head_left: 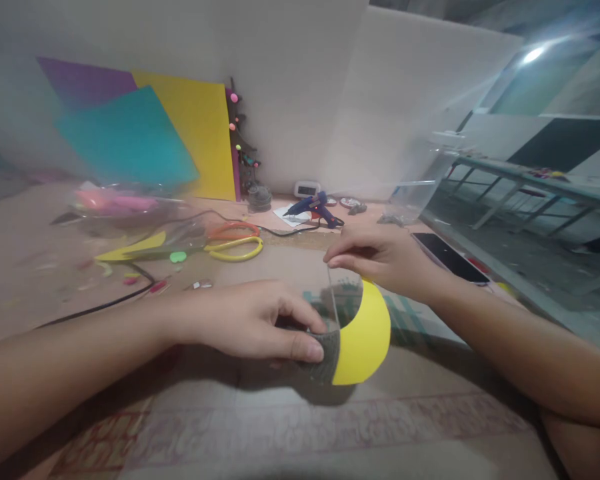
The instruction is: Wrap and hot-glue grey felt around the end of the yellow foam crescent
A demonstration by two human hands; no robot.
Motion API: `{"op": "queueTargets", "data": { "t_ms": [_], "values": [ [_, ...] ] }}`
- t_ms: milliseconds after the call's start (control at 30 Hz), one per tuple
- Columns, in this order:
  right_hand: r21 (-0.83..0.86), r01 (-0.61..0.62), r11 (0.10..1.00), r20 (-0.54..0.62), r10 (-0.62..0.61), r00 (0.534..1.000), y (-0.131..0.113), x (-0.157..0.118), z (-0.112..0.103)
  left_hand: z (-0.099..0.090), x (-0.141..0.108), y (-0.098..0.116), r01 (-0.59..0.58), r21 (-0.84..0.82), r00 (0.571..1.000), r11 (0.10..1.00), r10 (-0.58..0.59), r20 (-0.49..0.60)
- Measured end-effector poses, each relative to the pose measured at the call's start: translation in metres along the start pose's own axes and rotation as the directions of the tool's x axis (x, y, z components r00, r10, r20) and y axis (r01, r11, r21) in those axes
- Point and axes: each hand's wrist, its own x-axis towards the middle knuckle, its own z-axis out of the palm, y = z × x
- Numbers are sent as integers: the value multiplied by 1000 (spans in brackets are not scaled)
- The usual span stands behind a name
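Note:
A yellow crescent (373,340), apparently cut from card or foam sheet, is held tilted over the work surface. Grey yarn (330,360) is wound closely round its left part. My left hand (260,320) grips that wrapped part between thumb and fingers. From the wound edge a thin strand (333,297) runs up, pulled straight. My right hand (365,253) pinches its upper end, above the crescent's other tip. My left fingers hide the far end of the wrapped part.
Orange and yellow-handled scissors (235,247) lie beyond my left hand. A blue glue gun (310,208) with a black cord sits at the back, near a small white clock (307,189). A phone (451,257) lies beside my right forearm. Coloured sheets (130,133) lean against the wall.

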Motion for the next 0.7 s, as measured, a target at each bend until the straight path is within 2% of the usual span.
{"op": "queueTargets", "data": {
  "t_ms": [133,267,400,500,533,600,700],
  "values": [
    [63,-155,986,-23,156,987,0,0,7,-1,1,-1,-12,-1,1000,1000,12,9],
    [104,-212,972,-49,218,975,4,0,10,-1,0,-1,-16,-14,1000,1000,16,5],
    [-2,-151,989,-35,151,988,18,-5,19,-3,0,1,-26,8,999,1000,26,-40],
    [-133,-56,989,7,58,998,34,-9,29,-7,3,-3,-30,-9,985,1000,28,-169],
    [-157,-33,987,12,35,999,38,-11,32,-9,5,-6,-46,-19,970,999,40,-240],
    [-143,-50,988,-25,47,999,43,-12,37,-12,10,-14,-93,-1,911,996,84,-403],
    [66,-210,975,-172,219,961,42,-13,42,-14,18,-26,-93,48,807,995,103,-581]
  ]
}}
